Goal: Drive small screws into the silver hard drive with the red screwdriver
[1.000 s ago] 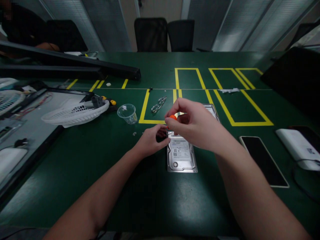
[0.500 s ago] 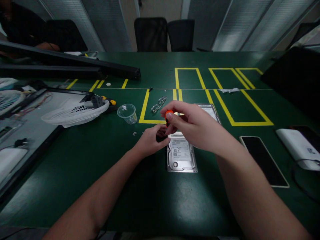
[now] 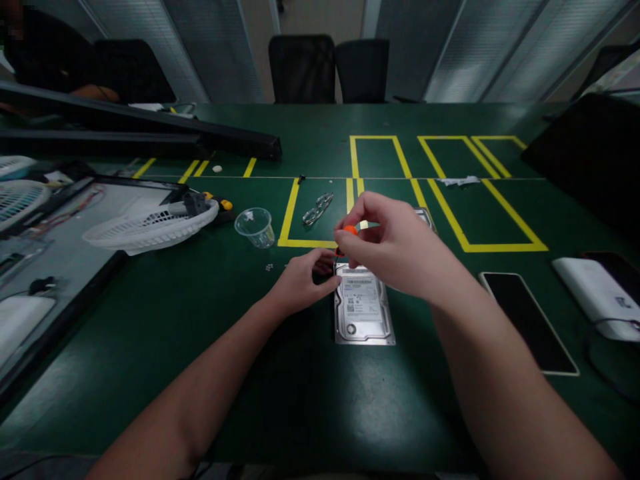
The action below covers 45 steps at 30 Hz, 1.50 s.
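A silver hard drive (image 3: 364, 307) with a white label lies flat on the green table. At its far left corner is my left hand (image 3: 304, 283), fingers curled and the thumb resting on the drive's edge. My right hand (image 3: 393, 243), above the drive's far end, pinches a screwdriver (image 3: 351, 230) with an orange and black handle. The screwdriver points down towards that same corner; its tip is hard to make out. Behind my right hand shows part of a second hard drive (image 3: 425, 217), mostly covered by the hand.
Left of the drive are tiny screws (image 3: 269, 267) and a clear plastic cup (image 3: 255, 228). Eyeglasses (image 3: 317, 209) lie beyond. A white fan grille (image 3: 155, 227) and an open panel (image 3: 100, 220) fill the left. Right are a phone (image 3: 530, 323) and a white box-shaped device (image 3: 597, 293).
My right hand has shifted slightly to the right, with the screwdriver's handle tilting right too. It now covers more of the second hard drive. My left hand stays in place.
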### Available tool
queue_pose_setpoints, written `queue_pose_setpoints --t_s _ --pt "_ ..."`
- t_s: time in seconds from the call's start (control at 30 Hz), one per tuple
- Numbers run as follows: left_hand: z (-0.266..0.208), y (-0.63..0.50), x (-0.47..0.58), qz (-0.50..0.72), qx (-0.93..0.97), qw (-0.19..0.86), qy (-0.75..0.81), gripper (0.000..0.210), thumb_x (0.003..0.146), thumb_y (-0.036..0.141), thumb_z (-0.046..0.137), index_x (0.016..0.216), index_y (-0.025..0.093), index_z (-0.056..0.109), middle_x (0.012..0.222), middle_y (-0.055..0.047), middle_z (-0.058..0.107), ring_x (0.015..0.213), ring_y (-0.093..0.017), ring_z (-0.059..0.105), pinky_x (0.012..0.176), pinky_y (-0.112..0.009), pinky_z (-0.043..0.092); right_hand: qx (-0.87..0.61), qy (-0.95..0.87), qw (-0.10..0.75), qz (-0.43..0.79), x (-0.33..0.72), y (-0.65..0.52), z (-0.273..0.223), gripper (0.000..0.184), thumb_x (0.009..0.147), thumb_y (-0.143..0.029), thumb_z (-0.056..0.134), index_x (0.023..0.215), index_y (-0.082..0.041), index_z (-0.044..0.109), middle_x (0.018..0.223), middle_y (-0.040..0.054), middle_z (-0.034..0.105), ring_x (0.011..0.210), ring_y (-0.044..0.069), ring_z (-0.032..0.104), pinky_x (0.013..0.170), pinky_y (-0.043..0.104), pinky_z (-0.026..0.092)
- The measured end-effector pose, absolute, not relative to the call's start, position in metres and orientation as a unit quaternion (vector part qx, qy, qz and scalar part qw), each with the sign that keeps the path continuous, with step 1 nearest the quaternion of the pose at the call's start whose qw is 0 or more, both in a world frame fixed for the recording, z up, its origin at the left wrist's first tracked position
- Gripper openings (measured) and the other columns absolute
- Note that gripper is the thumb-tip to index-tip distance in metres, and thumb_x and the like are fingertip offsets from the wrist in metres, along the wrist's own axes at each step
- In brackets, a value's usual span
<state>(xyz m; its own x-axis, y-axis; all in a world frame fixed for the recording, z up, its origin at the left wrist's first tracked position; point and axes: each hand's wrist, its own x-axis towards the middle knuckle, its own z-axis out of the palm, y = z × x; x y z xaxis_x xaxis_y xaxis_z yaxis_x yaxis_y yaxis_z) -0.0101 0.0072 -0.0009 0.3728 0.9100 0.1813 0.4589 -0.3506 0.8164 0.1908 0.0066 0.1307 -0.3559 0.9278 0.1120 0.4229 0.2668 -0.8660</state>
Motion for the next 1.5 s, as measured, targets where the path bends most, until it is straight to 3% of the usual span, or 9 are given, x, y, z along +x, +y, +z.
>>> queue_pose_setpoints --t_s 0.13,0.4,0.6,0.7,0.83,0.93,1.13,1.3,1.5 --pt "-0.0013 0.0073 -0.0097 0.33 0.756 0.342 0.45 0.031 0.09 0.027 0.08 0.116 0.017 0.067 0.106 -0.008 0.079 0.089 -0.02 0.076 0.084 -0.034 0.066 -0.409 -0.758 0.327 0.39 0.19 0.0056 0.1323 0.004 0.1 -0.024 0.067 0.102 -0.02 0.068 0.102 0.0027 0.072 0.069 0.014 0.063 0.059 0.031 0.048" --pt "0.004 0.0058 -0.0088 0.326 0.756 0.347 0.45 0.029 0.091 0.028 0.078 0.114 0.015 0.065 0.112 -0.011 0.078 0.093 -0.02 0.076 0.088 -0.036 0.065 -0.385 -0.739 0.323 0.448 0.1898 0.0068 0.1331 0.022 0.107 -0.038 0.065 0.1 -0.018 0.071 0.091 0.0035 0.07 0.076 0.018 0.07 0.066 0.032 0.055" --pt "0.0015 0.0065 -0.0095 0.328 0.743 0.37 0.451 0.042 0.09 0.028 0.079 0.127 0.016 0.064 0.115 -0.01 0.079 0.093 -0.019 0.077 0.088 -0.036 0.066 -0.405 -0.744 0.343 0.408 0.1898 0.01 0.1264 0.025 0.113 -0.033 0.052 0.118 -0.018 0.071 0.109 0.0086 0.074 0.102 0.024 0.072 0.083 0.037 0.056" --pt "-0.0003 0.0072 -0.0097 0.329 0.743 0.371 0.451 0.039 0.09 0.029 0.079 0.124 0.017 0.065 0.112 -0.009 0.079 0.094 -0.02 0.077 0.088 -0.037 0.066 -0.413 -0.744 0.341 0.4 0.1903 0.0095 0.1272 0.022 0.11 -0.034 0.057 0.113 -0.018 0.073 0.11 0.0088 0.075 0.096 0.023 0.072 0.076 0.036 0.056" --pt "-0.0007 0.0068 -0.0097 0.331 0.742 0.371 0.45 0.035 0.09 0.031 0.08 0.119 0.016 0.066 0.11 -0.01 0.079 0.094 -0.021 0.077 0.088 -0.038 0.066 -0.438 -0.726 0.335 0.41 0.191 0.007 0.1298 0.015 0.104 -0.035 0.067 0.103 -0.02 0.069 0.086 0.0052 0.074 0.07 0.02 0.069 0.056 0.033 0.048" --pt "0.0001 0.0059 -0.0098 0.331 0.749 0.355 0.452 0.032 0.09 0.03 0.08 0.115 0.017 0.067 0.107 -0.01 0.079 0.092 -0.02 0.077 0.086 -0.036 0.066 -0.452 -0.721 0.33 0.409 0.1909 0.0049 0.1304 0.011 0.1 -0.031 0.071 0.099 -0.021 0.066 0.082 0.0037 0.072 0.063 0.018 0.066 0.05 0.031 0.043" --pt "0.0003 0.0065 -0.0084 0.335 0.751 0.352 0.447 0.027 0.09 0.027 0.079 0.112 0.017 0.067 0.106 -0.009 0.079 0.089 -0.02 0.076 0.084 -0.035 0.065 -0.412 -0.758 0.323 0.39 0.1895 0.0035 0.1327 0.007 0.1 -0.023 0.064 0.104 -0.021 0.069 0.095 0.0022 0.071 0.068 0.014 0.061 0.058 0.03 0.043" --pt "0.0024 0.0064 -0.0074 0.333 0.754 0.351 0.444 0.028 0.091 0.029 0.078 0.112 0.017 0.065 0.106 -0.008 0.079 0.092 -0.021 0.076 0.086 -0.035 0.065 -0.387 -0.762 0.318 0.411 0.1886 0.0051 0.134 0.021 0.105 -0.035 0.066 0.093 -0.02 0.072 0.088 0.0027 0.071 0.076 0.018 0.068 0.065 0.031 0.049" --pt "0.0077 0.0052 -0.0072 0.325 0.757 0.348 0.448 0.025 0.091 0.027 0.077 0.11 0.016 0.065 0.11 -0.01 0.078 0.092 -0.019 0.075 0.087 -0.034 0.065 -0.386 -0.738 0.336 0.439 0.1874 0.0084 0.1283 0.022 0.111 -0.038 0.058 0.103 -0.02 0.068 0.095 0.0042 0.07 0.083 0.02 0.071 0.07 0.033 0.055"
